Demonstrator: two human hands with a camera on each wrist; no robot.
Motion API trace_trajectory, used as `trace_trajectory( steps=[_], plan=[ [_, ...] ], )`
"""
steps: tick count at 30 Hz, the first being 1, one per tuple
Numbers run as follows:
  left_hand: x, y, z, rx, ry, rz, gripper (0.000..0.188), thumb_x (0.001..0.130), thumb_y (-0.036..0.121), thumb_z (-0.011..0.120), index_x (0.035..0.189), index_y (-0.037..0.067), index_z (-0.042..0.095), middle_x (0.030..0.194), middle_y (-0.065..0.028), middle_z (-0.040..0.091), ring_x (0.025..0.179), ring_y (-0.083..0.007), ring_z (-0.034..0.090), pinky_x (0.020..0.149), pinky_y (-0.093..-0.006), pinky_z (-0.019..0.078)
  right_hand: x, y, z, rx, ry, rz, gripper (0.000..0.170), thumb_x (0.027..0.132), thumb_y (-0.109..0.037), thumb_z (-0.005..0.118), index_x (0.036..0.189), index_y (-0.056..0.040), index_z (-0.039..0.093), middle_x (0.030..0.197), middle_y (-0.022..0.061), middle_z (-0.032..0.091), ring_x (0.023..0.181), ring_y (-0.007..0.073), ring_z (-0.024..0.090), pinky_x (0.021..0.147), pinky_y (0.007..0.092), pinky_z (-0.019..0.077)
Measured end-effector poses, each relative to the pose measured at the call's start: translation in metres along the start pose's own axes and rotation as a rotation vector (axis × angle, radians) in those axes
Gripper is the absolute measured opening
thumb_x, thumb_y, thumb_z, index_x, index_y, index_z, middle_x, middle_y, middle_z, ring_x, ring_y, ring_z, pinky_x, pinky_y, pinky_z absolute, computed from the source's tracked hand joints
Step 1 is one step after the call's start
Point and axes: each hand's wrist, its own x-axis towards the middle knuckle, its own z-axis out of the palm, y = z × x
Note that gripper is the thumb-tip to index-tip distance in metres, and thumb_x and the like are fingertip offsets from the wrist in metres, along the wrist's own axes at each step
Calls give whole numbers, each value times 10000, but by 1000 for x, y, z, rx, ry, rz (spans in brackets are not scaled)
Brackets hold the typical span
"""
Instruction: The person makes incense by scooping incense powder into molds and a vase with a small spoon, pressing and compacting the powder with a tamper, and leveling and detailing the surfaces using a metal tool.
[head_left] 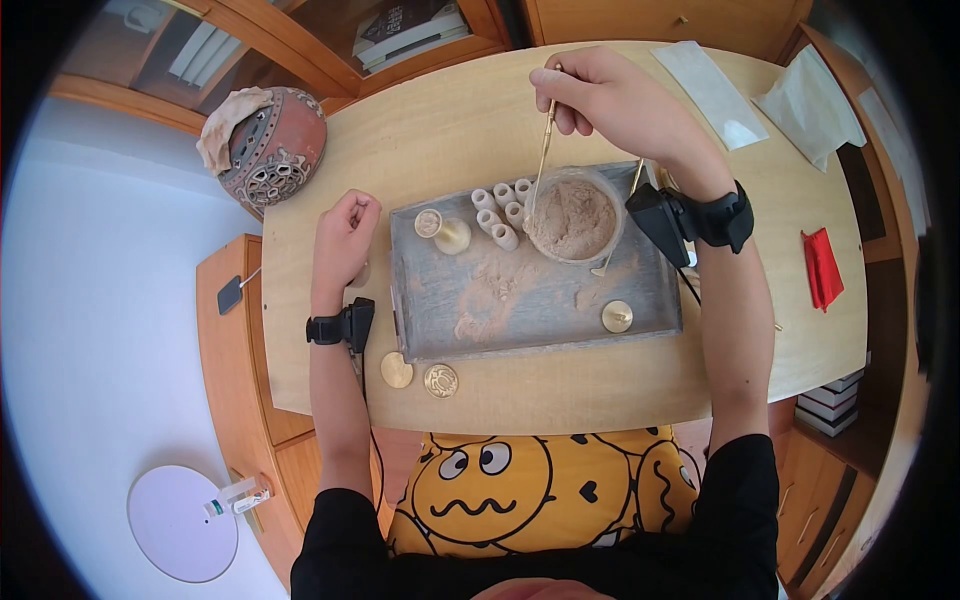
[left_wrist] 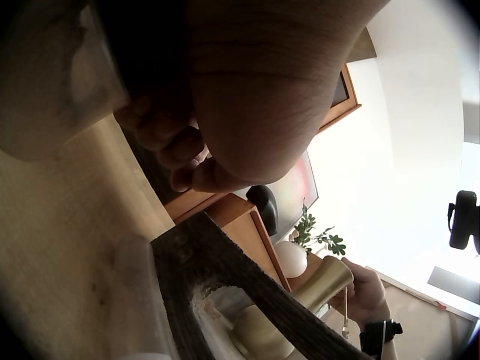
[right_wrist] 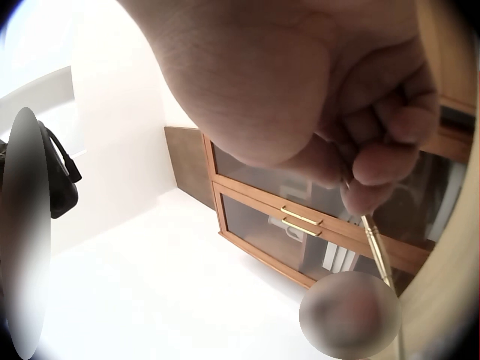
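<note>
My right hand [head_left: 600, 95] pinches a thin brass tool [head_left: 546, 145] near its upper end; in the right wrist view its shaft [right_wrist: 379, 251] runs down from the fingertips. The tool's lower end is at the left rim of a round bowl [head_left: 575, 222] of brownish-grey powder. Resting on the table left of the wooden tray [head_left: 540, 335], my left hand [head_left: 347, 240] has its fingers loosely curled, with nothing visible in them. Beside the bowl are several short pale tubes [head_left: 500, 212]. A flared brass vase [head_left: 455, 237] stands at the tray's left, powder at its mouth.
Loose powder [head_left: 500, 280] and a brass lid [head_left: 617, 317] lie on the tray. Two brass discs, one plain [head_left: 397, 370] and one patterned [head_left: 440, 380], lie in front. A white sheet [head_left: 710, 95], a clear bag [head_left: 815, 105], a red pouch [head_left: 823, 270] and a carved pot [head_left: 275, 150] surround it.
</note>
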Motion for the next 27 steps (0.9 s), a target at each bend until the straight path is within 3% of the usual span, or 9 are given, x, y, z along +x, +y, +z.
trace_trajectory(
  steps=[11, 13, 16, 18, 19, 22, 27],
  plan=[
    [1, -3, 0, 4, -2, -8, 174, 972, 153, 590, 878, 6, 590, 695, 64, 483, 629, -11, 401, 546, -205, 318, 3, -1, 16, 54, 77, -81, 391, 965, -333, 511, 845, 9, 657, 701, 78, 665, 662, 147, 632, 640, 298, 494],
    [2, -3, 2, -19, 43, 47, 151, 939, 122, 593, 864, -9, 590, 576, 30, 465, 533, -35, 379, 480, -242, 301, 2, -3, 19, 55, 80, -91, 396, 970, -334, 511, 845, 13, 654, 704, 84, 667, 665, 156, 640, 647, 303, 499],
    [2, -5, 2, -19, 41, 47, 151, 938, 121, 594, 865, -11, 590, 580, 29, 467, 538, -35, 381, 483, -242, 305, -1, -8, 25, 66, 83, -130, 390, 977, -320, 513, 845, 21, 648, 707, 100, 668, 670, 176, 653, 658, 314, 508],
    [1, -2, 2, -16, 39, 44, 151, 937, 120, 594, 865, -12, 590, 583, 28, 468, 541, -35, 382, 485, -241, 307, -3, -11, 27, 26, 86, -147, 330, 997, -272, 512, 851, -4, 639, 704, 10, 609, 658, 70, 582, 596, 236, 459],
    [1, -1, 2, -14, 38, 41, 151, 937, 119, 594, 865, -14, 590, 586, 27, 469, 545, -34, 382, 487, -240, 309, -3, -10, 29, 26, 86, -147, 330, 997, -272, 512, 851, -4, 639, 704, 10, 609, 658, 70, 582, 596, 236, 459],
    [0, 0, -1, 6, -14, -21, 159, 972, 142, 587, 892, 4, 589, 708, 59, 493, 637, -15, 410, 560, -203, 327, -3, -9, 34, -18, 105, -176, 337, 994, -269, 513, 874, 16, 646, 696, 26, 625, 651, 95, 593, 594, 260, 461],
    [0, -2, 0, 1, -5, 9, 153, 974, 138, 583, 895, 7, 588, 705, 61, 489, 630, -14, 398, 552, -202, 313, -9, -19, 37, -278, 143, -232, 330, 987, -268, 532, 923, 29, 662, 673, 108, 651, 611, 186, 622, 581, 314, 468]
  ],
)
